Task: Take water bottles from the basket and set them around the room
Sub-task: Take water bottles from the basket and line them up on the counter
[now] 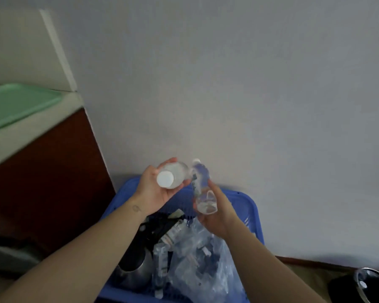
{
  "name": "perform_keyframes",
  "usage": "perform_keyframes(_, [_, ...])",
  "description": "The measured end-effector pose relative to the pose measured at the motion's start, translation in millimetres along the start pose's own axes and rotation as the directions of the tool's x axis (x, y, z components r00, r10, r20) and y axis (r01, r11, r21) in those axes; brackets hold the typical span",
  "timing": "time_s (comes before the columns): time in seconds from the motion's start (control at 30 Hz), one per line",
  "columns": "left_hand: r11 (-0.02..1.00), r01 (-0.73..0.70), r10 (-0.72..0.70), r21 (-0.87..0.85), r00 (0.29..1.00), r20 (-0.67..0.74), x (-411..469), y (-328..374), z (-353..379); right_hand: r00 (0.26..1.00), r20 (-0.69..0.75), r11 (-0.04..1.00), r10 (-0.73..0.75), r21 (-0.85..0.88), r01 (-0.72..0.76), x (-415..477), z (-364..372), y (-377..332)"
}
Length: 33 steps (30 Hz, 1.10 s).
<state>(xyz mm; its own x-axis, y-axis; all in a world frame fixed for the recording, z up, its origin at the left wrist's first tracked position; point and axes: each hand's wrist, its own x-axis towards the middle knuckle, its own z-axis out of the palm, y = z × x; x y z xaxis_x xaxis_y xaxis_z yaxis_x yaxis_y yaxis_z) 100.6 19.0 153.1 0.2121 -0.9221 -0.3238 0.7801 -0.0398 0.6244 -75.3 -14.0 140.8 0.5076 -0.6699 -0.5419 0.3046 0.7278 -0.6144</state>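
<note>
While you stand over the blue basket (253, 206): bagged bottles (197, 259) and a steel kettle (134, 270) crowd it; a drop lands among them.
Right hand (217, 215): grip closed round the base of a clear bottle (200, 182); held that low, it could tip out.
Left hand (151, 193): grip cupped round a white-capped bottle (165, 179), cap towards you; loose fingers could let it slide.
Bottles: nearly touching; a knock may loosen either.
Bench (31, 125): far left, green tray (15, 106) on it; keep bottles off its edge.
</note>
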Motion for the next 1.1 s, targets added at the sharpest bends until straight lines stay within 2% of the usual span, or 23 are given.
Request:
perform_keyframes(0.13, [0.999, -0.020, 0.023, -0.036, 0.997, 0.078, -43, 44, 2, 0.978, 0.166, 0.985, -0.127, -0.096, 0.144, -13, 49, 1])
perform_keyframes(0.27, [0.996, -0.072, 0.083, -0.056, 0.972, 0.221, -92, 91, -3, 0.926, 0.310, 0.950, -0.216, -0.150, 0.272, -23, 105, -5])
perform_keyframes(0.33, [0.994, -0.107, 0.099, 0.016, 0.961, 0.260, -120, 118, -8, 0.910, 0.357, 0.942, -0.211, -0.175, 0.287, -27, 134, -2])
perform_keyframes(0.4, [0.961, -0.192, 0.141, 0.201, 0.960, 0.241, -143, 142, -16, 0.894, 0.397, 0.932, -0.206, -0.198, 0.303, -32, 165, 5])
perform_keyframes(0.43, [0.915, -0.236, 0.167, 0.328, 0.960, 0.225, -154, 154, -23, 0.881, 0.429, 0.928, -0.201, -0.204, 0.311, -37, 183, 11])
perform_keyframes(0.47, [0.827, -0.274, 0.195, 0.491, 0.959, 0.206, -166, 164, -31, 0.866, 0.460, 0.928, -0.196, -0.198, 0.315, -41, 201, 17])
perform_keyframes(0.53, [0.496, -0.278, 0.294, 0.823, 0.945, 0.142, -191, 188, -47, 0.826, 0.527, 0.930, -0.201, -0.162, 0.330, -47, 238, 32])
perform_keyframes(0.57, [0.338, -0.256, 0.382, 0.906, 0.917, 0.116, -202, 200, -54, 0.791, 0.578, 0.933, -0.199, -0.135, 0.334, -50, 254, 38])
perform_keyframes(0.6, [0.256, -0.259, 0.491, 0.931, 0.865, 0.106, -214, 215, -62, 0.747, 0.639, 0.936, -0.183, -0.120, 0.332, -53, 273, 48])
perform_keyframes(0.63, [0.244, -0.290, 0.587, 0.925, 0.804, 0.097, -225, 229, -69, 0.707, 0.688, 0.939, -0.163, -0.111, 0.325, -57, 292, 58])
perform_keyframes(0.7, [0.307, -0.362, 0.725, 0.880, 0.688, 0.030, -245, 255, -82, 0.658, 0.740, 0.952, -0.138, -0.084, 0.294, -65, 331, 82])
perform_keyframes(0.73, [0.344, -0.398, 0.757, 0.851, 0.654, 0.000, -252, 266, -88, 0.647, 0.750, 0.960, -0.139, -0.057, 0.274, -68, 350, 94])
perform_keyframes(0.87, [0.412, -0.577, 0.810, 0.706, 0.586, 0.007, -292, 317, -124, 0.609, 0.782, 0.952, -0.133, -0.069, 0.297, -80, 428, 138])
perform_keyframes(1.0, [0.427, -0.645, 0.877, 0.633, 0.465, -0.118, -337, 374, -172, 0.504, 0.862, 0.955, 0.045, -0.184, 0.230, -87, 491, 172])
perform_keyframes(1.07, [0.446, -0.619, 0.867, 0.647, 0.478, -0.140, -355, 394, -199, 0.502, 0.858, 0.951, 0.108, -0.236, 0.198, -88, 517, 194])
perform_keyframes(1.1, [0.470, -0.607, 0.850, 0.641, 0.508, -0.143, -364, 403, -212, 0.530, 0.841, 0.946, 0.114, -0.255, 0.202, -88, 529, 206])
